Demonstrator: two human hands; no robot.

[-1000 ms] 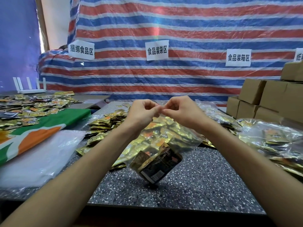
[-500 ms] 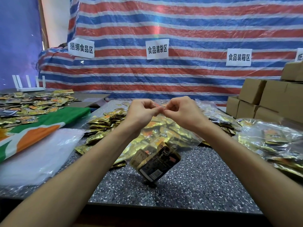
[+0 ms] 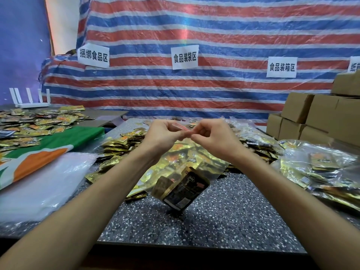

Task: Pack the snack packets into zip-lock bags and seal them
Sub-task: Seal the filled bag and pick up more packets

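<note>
A clear zip-lock bag (image 3: 196, 164) hangs above the speckled table (image 3: 224, 217), tilted, with dark and gold snack packets (image 3: 181, 190) gathered in its lower corner. My left hand (image 3: 161, 136) and my right hand (image 3: 212, 138) meet at the bag's top edge, and each pinches the pink zip strip between thumb and fingers. Loose gold snack packets (image 3: 120, 145) lie heaped on the table behind the bag.
Filled clear bags (image 3: 319, 168) pile up at the right, with brown cardboard boxes (image 3: 311, 117) behind them. A stack of flat clear bags (image 3: 42, 180) and a green-orange cloth (image 3: 48, 151) lie at the left, more packets (image 3: 37, 121) beyond. A striped tarp (image 3: 194, 90) closes the back.
Both hands stay pinched together at the bag's top edge. The hanging bag has shifted only slightly.
</note>
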